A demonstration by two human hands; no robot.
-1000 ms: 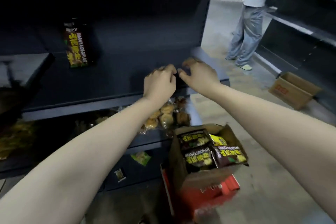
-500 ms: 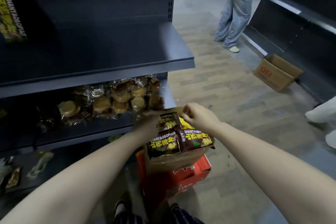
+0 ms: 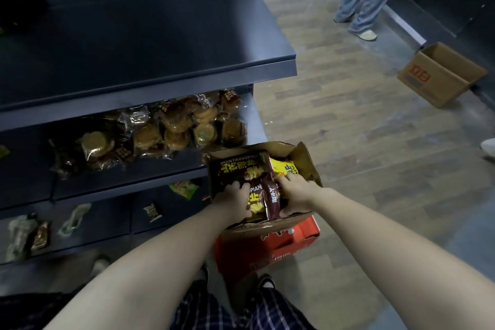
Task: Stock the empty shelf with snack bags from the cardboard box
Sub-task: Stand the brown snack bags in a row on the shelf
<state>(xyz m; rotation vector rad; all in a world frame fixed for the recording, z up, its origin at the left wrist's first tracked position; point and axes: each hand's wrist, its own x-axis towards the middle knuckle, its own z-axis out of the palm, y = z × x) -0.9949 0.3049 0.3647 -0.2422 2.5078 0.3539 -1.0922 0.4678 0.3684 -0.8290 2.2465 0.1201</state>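
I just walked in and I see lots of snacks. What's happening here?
A person is stocking a shop shelf. Both hands are down in the open cardboard box, which sits on a red box on the floor. The left hand and the right hand grip brown snack bags between them. These bags are inside the box, not lifted out yet. The dark shelf above is where they go; wrapped cakes lie one level down.

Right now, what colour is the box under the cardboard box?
The lower box is red, head view.
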